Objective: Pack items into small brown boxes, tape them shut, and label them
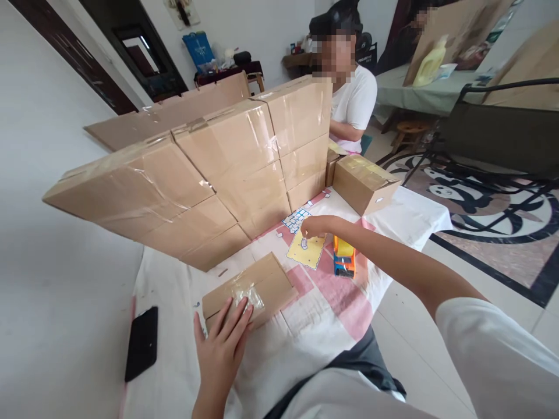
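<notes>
My left hand (227, 334) lies with its fingers spread on the near end of a small taped cardboard box (262, 285). Clear tape on the top of that box is crumpled and shiny beside the fingertips. Out over the table, my right hand (318, 226) is closed, its fingers curled down above the yellow printed patch of the tablecloth (305, 253). Whatever it may hold is hidden or too small to name. Just below my right forearm stands an orange and blue tape dispenser (345, 259) with a yellowish roll of tape.
A wall of stacked, taped cardboard boxes (236, 180) crosses the table. Another closed box (364, 183) sits at the right edge. A black phone-like slab (142, 343) lies at left. Behind the boxes sits a person in a white shirt (360, 96); a folding chair (510, 134) stands right.
</notes>
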`<act>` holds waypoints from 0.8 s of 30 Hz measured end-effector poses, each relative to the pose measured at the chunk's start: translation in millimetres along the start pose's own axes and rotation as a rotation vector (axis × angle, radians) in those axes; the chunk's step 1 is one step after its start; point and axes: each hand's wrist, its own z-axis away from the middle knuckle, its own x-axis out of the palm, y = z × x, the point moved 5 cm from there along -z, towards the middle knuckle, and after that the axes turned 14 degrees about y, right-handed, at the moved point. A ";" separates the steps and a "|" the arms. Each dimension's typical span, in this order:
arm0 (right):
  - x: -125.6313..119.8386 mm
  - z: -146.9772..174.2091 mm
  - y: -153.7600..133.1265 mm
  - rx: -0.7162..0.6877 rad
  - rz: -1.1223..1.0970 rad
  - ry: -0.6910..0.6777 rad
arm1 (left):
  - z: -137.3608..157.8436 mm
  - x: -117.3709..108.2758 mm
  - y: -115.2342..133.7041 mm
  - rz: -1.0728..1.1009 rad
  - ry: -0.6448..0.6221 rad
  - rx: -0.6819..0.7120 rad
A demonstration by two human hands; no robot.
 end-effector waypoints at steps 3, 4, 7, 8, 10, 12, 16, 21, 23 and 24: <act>-3.5 -4.2 25.6 0.055 0.053 0.006 | 1.5 2.2 -1.2 -0.005 0.022 0.035; -6.3 -6.2 34.8 0.065 0.064 0.018 | 1.3 2.7 -1.7 -0.007 0.033 0.036; -13.9 -11.2 58.4 0.047 0.039 0.013 | -1.0 3.2 -1.6 -0.012 0.071 0.049; -14.4 -12.0 63.6 0.028 0.017 -0.010 | -2.1 3.5 -0.9 -0.016 0.076 0.059; -11.7 -12.3 68.6 -0.017 -0.037 -0.077 | -4.2 4.3 0.2 -0.031 0.074 0.076; -5.3 -11.5 67.7 -0.060 -0.081 -0.134 | -5.7 4.9 0.3 -0.048 0.073 0.074; 4.6 -15.8 65.7 -0.067 -0.044 -0.131 | -5.5 6.8 -0.5 -0.075 0.078 0.084; -8.9 -38.8 90.3 0.044 0.032 0.009 | -3.0 10.6 -3.7 -0.073 0.073 0.100; -16.0 -50.2 103.8 0.115 0.040 0.106 | -2.0 10.9 -4.7 -0.069 0.072 0.103; -18.1 -55.3 109.3 0.152 0.043 0.160 | -1.4 10.9 -4.9 -0.069 0.069 0.106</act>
